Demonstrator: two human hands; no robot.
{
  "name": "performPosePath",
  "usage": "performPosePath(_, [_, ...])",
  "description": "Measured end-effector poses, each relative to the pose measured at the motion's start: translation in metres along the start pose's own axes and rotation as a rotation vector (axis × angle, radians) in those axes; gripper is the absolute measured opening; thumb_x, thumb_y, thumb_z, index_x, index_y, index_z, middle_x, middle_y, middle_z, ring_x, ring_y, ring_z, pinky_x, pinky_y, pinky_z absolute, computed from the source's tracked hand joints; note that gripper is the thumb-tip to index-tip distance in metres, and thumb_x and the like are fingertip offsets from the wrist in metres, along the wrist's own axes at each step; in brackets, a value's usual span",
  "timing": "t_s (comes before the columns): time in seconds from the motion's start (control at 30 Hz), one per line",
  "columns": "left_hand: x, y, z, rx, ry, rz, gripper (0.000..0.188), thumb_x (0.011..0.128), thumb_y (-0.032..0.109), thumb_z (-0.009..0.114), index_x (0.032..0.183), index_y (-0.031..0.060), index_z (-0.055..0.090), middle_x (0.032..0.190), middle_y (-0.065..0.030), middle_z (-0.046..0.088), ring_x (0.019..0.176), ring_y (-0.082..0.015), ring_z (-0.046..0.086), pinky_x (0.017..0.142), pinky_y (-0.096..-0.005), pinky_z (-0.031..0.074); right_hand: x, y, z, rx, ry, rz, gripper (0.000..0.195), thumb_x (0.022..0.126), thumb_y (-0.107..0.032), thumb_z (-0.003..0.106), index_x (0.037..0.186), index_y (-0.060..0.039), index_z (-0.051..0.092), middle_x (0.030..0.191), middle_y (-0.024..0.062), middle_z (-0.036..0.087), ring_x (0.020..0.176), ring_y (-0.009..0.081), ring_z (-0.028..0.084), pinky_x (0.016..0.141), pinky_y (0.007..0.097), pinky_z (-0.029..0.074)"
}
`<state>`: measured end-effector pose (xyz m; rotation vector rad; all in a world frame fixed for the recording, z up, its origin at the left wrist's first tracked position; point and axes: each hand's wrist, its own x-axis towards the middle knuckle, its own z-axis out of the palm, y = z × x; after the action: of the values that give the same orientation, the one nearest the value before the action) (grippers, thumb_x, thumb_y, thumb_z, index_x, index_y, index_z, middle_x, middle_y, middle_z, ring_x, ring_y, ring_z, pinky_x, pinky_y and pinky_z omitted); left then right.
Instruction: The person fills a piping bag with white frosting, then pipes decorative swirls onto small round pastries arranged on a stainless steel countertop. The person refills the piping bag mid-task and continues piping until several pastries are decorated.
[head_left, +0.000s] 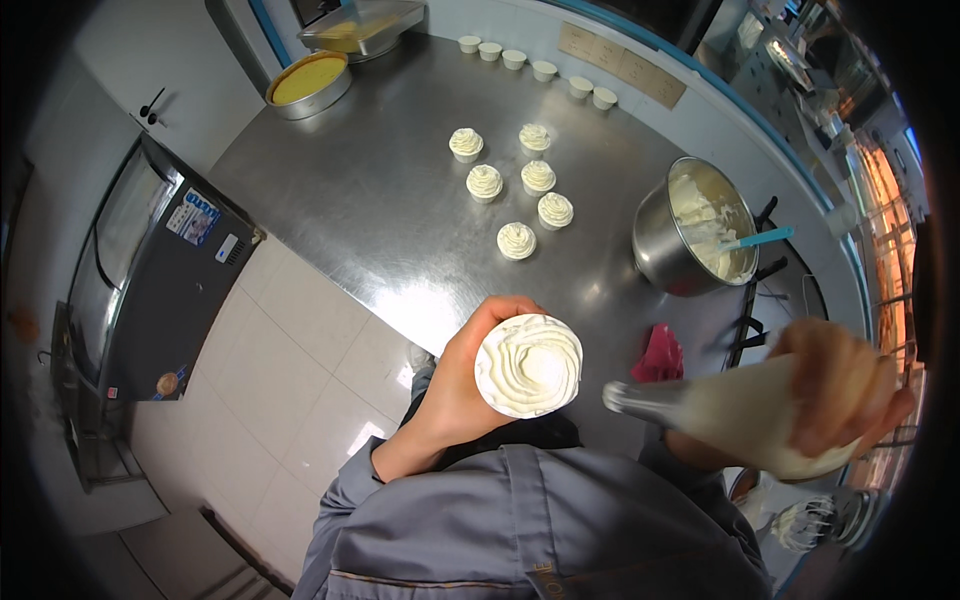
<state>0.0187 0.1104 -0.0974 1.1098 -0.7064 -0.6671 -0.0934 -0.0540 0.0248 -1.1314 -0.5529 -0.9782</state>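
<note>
My left hand (457, 382) is wrapped around a small cup topped with a swirl of white cream (529, 366), held upright near my chest. In my right hand (844, 390), blurred, is a clear piping bag filled with cream (742, 405); its nozzle (622, 397) points left toward the cup, with a gap between them. Beyond my hands, several cups with piped cream (516, 241) stand on the steel worktop (360, 187). A steel mixing bowl (652, 240) on the right holds white cream and a spatula with a blue handle (765, 237).
Several small white cups (514, 59) line the back wall. A round tin with a yellow cake (307, 79) and a lidded tray (360, 30) are at the back left. A pink cloth (660, 354) lies near the bowl. A whisk attachment (802, 523) is at lower right.
</note>
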Motion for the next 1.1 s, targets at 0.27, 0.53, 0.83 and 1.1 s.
performPosePath(0.27, [0.0, 0.006, 0.01, 0.09, -0.011, -0.004, 0.053, 0.062, 0.0, 0.074, 0.105, 0.0042, 0.042, 0.104, -0.0088, 0.05, 0.095, -0.0157, 0.052, 0.082, -0.0266, 0.042, -0.006, 0.024, 0.018, -0.158, -0.103, 0.003, 0.05, 0.094, -0.039, 0.02, 0.057, -0.0147, 0.042, 0.044, -0.0022, 0.042, 0.036, 0.007, 0.041, 0.048, 0.0213, 0.038])
performPosePath(0.53, [-0.002, 0.005, 0.012, 0.18, -0.003, 0.034, 0.046, 0.068, 0.004, 0.072, 0.104, 0.0055, 0.044, 0.097, -0.0039, 0.053, 0.092, -0.0121, 0.053, 0.081, -0.0243, 0.042, -0.008, 0.029, 0.022, -0.215, -0.113, 0.009, 0.051, 0.094, -0.04, 0.023, 0.054, -0.0149, 0.042, 0.044, -0.0018, 0.043, 0.038, 0.0076, 0.045, 0.048, 0.0216, 0.04])
performPosePath(0.83, [0.0, 0.006, 0.012, 0.171, 0.005, 0.038, 0.046, 0.068, 0.003, 0.071, 0.104, 0.0053, 0.044, 0.098, -0.0043, 0.053, 0.093, -0.0119, 0.053, 0.081, -0.0245, 0.042, -0.007, 0.023, 0.029, -0.259, -0.179, 0.061, 0.052, 0.093, -0.04, 0.028, 0.05, -0.0141, 0.042, 0.044, -0.0015, 0.046, 0.038, 0.0077, 0.047, 0.043, 0.0208, 0.043])
performPosePath(1.1, [0.0, 0.005, 0.008, 0.151, 0.017, 0.055, 0.047, 0.067, 0.002, 0.072, 0.105, 0.0054, 0.044, 0.098, -0.0043, 0.053, 0.093, -0.012, 0.053, 0.082, -0.0246, 0.042, -0.011, 0.018, 0.027, -0.265, -0.235, 0.072, 0.051, 0.092, -0.039, 0.031, 0.05, -0.0136, 0.043, 0.04, -0.0025, 0.045, 0.033, 0.0057, 0.045, 0.037, 0.0178, 0.041])
